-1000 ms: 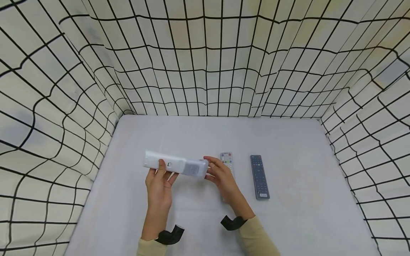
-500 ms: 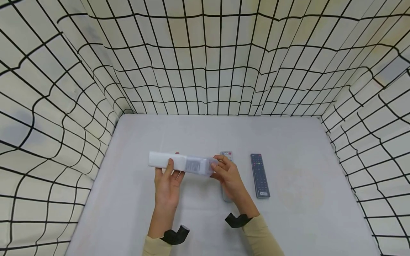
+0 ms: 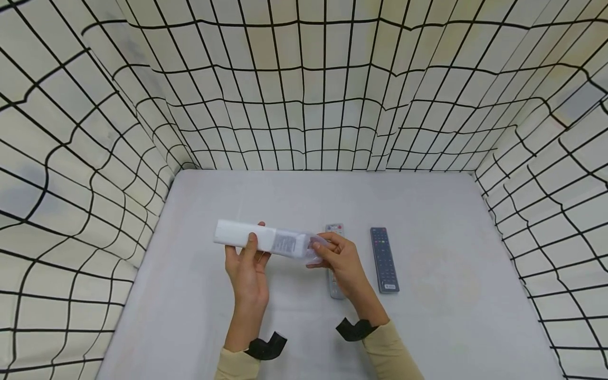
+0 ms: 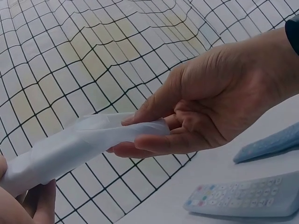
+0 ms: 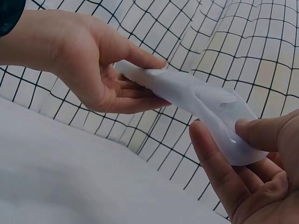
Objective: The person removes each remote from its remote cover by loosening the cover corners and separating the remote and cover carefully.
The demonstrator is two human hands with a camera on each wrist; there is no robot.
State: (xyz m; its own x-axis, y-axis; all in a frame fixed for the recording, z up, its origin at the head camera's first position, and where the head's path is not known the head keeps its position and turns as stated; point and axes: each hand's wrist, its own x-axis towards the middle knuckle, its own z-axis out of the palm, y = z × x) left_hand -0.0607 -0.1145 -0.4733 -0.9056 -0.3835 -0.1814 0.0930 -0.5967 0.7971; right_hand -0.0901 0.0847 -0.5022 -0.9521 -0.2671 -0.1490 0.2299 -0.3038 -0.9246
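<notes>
Above the table, my left hand [image 3: 249, 279] holds a long white remote control [image 3: 242, 232], thumb on the near face and fingers behind. Its upper surface carries no visible buttons. A translucent plastic sleeve [image 3: 292, 244] with a greyish printed patch covers its right part and extends past its end. At that loose end my right hand [image 3: 344, 266] pinches the film between thumb and fingers. The right wrist view shows the sleeve [image 5: 219, 116] flattened and creased near the right fingertips. In the left wrist view, the wrapped remote [image 4: 56, 154] slants up toward the right hand [image 4: 210, 98].
A light grey remote [image 3: 335, 287] with coloured buttons lies partly hidden under the right hand. Further right lies a dark remote [image 3: 385, 259]. Both rest on the white-covered table [image 3: 451, 316]. White walls with a black grid net [image 3: 304, 105] enclose the table's back and sides.
The right hand has shifted from touching the remote's right end to pinching the sleeve's loose end, which now extends further right. The remote has turned, so its small dark mark no longer shows.
</notes>
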